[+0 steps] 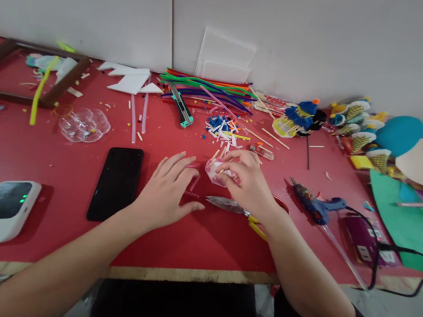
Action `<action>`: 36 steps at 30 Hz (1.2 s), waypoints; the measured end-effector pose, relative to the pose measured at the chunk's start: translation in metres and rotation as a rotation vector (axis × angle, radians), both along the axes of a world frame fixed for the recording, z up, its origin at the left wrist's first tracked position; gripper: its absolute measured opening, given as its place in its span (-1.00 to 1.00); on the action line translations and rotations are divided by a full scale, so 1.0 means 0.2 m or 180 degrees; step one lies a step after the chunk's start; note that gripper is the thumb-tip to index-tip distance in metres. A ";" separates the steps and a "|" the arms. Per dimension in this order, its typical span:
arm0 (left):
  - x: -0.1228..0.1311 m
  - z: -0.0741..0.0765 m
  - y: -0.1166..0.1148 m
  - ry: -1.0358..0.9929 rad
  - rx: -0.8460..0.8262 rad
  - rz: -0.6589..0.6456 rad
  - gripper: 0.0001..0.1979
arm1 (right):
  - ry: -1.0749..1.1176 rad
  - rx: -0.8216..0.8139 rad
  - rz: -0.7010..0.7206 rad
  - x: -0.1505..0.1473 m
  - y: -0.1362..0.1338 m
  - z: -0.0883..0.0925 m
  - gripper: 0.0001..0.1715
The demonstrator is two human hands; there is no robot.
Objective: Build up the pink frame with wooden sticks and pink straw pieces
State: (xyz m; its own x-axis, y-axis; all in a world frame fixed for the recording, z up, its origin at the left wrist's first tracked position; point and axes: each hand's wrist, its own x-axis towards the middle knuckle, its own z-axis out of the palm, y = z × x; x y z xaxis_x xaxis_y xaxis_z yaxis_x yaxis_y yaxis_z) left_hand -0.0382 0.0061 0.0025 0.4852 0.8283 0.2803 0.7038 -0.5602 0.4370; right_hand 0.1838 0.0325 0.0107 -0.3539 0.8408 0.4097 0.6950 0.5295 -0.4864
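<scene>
My left hand (pixel 170 189) hovers low over the red table with its fingers spread and nothing in them. Beside its fingertips lie thin pink strips (pixel 194 183). My right hand (pixel 248 182) pinches what looks like a short wooden stick (pixel 222 171), whose pale tip shows between thumb and finger. It is held at a small pink-and-white craft base (pixel 210 166) with a few short sticks upright along its edge; the fingers hide part of this base. Scissors (pixel 224 204) with yellow handles lie under my right wrist, blades pointing left.
A black phone (pixel 116 184) and white device (pixel 3 210) lie left. Behind my hands are cut bits (pixel 223 129), a utility knife (pixel 181 104) and pipe cleaners (pixel 209 89). A glue gun (pixel 313 201) with a looping cord lies right, near a stick figure with blue pompoms (pixel 300 116).
</scene>
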 end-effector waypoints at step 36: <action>-0.03 -0.05 0.05 0.0346 0.0357 0.0416 -0.77 | 0.0105 -0.0353 -0.0532 0.31 -0.19 -0.07 -0.75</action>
